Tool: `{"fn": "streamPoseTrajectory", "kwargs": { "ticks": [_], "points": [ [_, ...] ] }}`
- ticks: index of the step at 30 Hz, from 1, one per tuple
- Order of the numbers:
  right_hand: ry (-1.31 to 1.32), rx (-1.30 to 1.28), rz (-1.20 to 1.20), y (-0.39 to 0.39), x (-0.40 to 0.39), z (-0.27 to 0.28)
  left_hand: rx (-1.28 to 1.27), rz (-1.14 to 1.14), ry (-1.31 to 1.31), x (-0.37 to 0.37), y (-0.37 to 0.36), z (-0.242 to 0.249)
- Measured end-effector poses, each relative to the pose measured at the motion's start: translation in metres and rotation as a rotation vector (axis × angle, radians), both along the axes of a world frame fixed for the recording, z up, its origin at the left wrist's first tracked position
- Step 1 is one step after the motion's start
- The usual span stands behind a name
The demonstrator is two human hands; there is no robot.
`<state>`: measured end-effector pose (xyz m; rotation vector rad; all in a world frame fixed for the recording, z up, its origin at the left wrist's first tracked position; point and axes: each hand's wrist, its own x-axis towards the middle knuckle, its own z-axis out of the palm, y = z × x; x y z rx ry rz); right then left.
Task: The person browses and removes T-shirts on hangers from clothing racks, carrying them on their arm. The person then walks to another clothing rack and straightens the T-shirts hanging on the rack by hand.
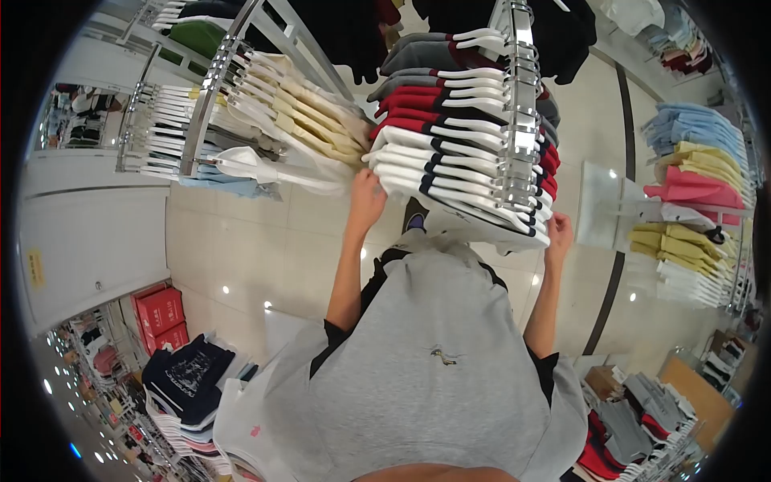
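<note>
A chrome rail bears a row of shirts on white hangers, with white shirts nearest me and red ones and grey ones behind. My left hand is at the left shoulder edge of the white shirts, its fingers bent together; what they pinch is too small to make out. On the other side, my right hand touches the right edge of the front shirt, fingers curled near its sleeve. Cream and yellow shirts hang on another rail just left of my left hand.
White cabinets stand at the left, with red boxes below them. More racks with blue shirts and a pink shirt are at the right. A navy shirt hangs at the lower left.
</note>
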<state>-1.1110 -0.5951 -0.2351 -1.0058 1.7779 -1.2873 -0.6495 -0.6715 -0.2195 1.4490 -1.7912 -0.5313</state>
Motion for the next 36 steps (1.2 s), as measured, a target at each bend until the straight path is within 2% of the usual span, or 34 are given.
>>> {"fn": "streamPoseTrajectory", "kwargs": {
  "ticks": [1, 2, 3, 4, 5, 6, 7, 8, 9, 11, 12, 13, 14, 15, 17, 18, 19, 20, 21, 22, 24, 25, 28, 31, 32, 33, 35, 36],
  "points": [
    [-0.138, -0.047, 0.055, -0.008, -0.004, -0.007, -0.073, -0.035, -0.08, -0.003, 0.012, 0.001],
    [-0.16, -0.076, 0.178, -0.012, -0.009, -0.022, -0.073, -0.032, -0.085, -0.005, 0.024, 0.002],
    [-0.17, -0.073, 0.178, -0.009, -0.012, -0.043, 0.165, -0.07, 0.087, -0.006, 0.037, 0.003],
    [-0.344, -0.021, 0.224, -0.004, -0.014, -0.062, 0.405, -0.103, 0.261, -0.006, 0.045, 0.004],
    [-0.514, 0.03, 0.275, -0.004, -0.016, -0.071, 0.405, -0.096, 0.26, -0.005, 0.044, 0.003],
    [0.014, -0.174, 0.488, -0.001, -0.002, -0.066, 0.424, -0.032, 0.246, -0.002, 0.042, 0.002],
    [0.407, -0.4, 0.699, -0.001, 0.003, -0.059, 0.444, 0.031, 0.233, 0.004, 0.038, 0.001],
    [0.405, -0.402, 0.705, 0.004, 0.009, -0.055, 0.546, 0.088, 0.299, 0.024, 0.028, -0.032],
    [0.345, -0.323, 0.651, 0.014, 0.016, -0.051, 0.545, 0.093, 0.297, 0.022, 0.019, -0.041],
    [0.227, -0.161, 0.538, 0.039, 0.025, -0.044, 0.563, 0.181, 0.649, 0.013, 0.014, -0.052],
    [0.171, -0.081, 0.483, 0.046, 0.025, -0.041, 0.508, -0.115, 0.439, 0.012, 0.019, -0.064],
    [0.172, -0.084, 0.487, 0.047, 0.017, -0.041, 0.385, -0.15, 0.367, 0.003, 0.031, -0.085],
    [0.252, -0.013, 0.353, 0.046, 0.003, -0.045, 0.261, -0.187, 0.293, -0.011, 0.045, -0.098],
    [0.329, 0.06, 0.214, 0.046, -0.008, -0.049, 0.394, -0.248, 0.415, -0.023, 0.053, -0.083],
    [0.249, 0.031, -0.023, 0.032, -0.015, -0.048, 0.524, -0.289, 0.457, -0.034, 0.069, -0.061],
    [0.066, 0.028, -0.053, 0.024, -0.018, -0.052, 0.533, -0.289, 0.456, -0.033, 0.073, -0.058],
    [0.166, -0.084, 0.031, 0.01, 0.006, -0.039, 0.526, -0.208, 0.454, -0.029, 0.077, -0.055],
    [0.175, -0.07, 0.173, 0.003, -0.008, -0.086, 0.511, -0.131, 0.45, -0.023, 0.077, -0.053],
    [0.296, -0.148, 0.241, 0.0, 0.011, -0.073, 0.647, 0.026, 0.509, -0.008, 0.074, -0.063],
    [0.342, -0.186, 0.215, -0.002, 0.034, -0.044, 0.78, 0.183, 0.564, 0.008, 0.068, -0.075],
    [0.525, -0.196, 0.075, 0.003, 0.058, -0.017, 0.539, 0.259, 0.445, 0.014, 0.055, -0.073],
    [0.298, -0.132, -0.146, 0.001, 0.062, -0.025, 0.547, 0.249, 0.45, 0.013, 0.054, -0.071],
    [0.204, -0.2, -0.084, 0.008, 0.049, -0.017, 0.577, 0.007, 0.229, 0.007, 0.051, -0.076],
    [0.139, -0.26, -0.019, -0.003, 0.05, 0.012, 0.483, -0.054, 0.24, -0.005, 0.052, -0.075],
    [0.09, -0.168, 0.061, -0.001, 0.043, 0.015, 0.562, -0.061, 0.256, -0.006, 0.051, -0.07],
    [0.092, -0.166, 0.053, -0.001, 0.042, 0.016, 0.565, -0.069, 0.255, -0.008, 0.049, -0.06],
    [0.129, -0.175, 0.188, 0.0, 0.043, 0.016, 0.553, -0.041, 0.214, -0.01, 0.05, -0.046],
    [0.296, -0.173, 0.236, 0.002, 0.039, 0.012, 0.486, -0.01, 0.219, -0.011, 0.049, -0.045]
  ]
}}
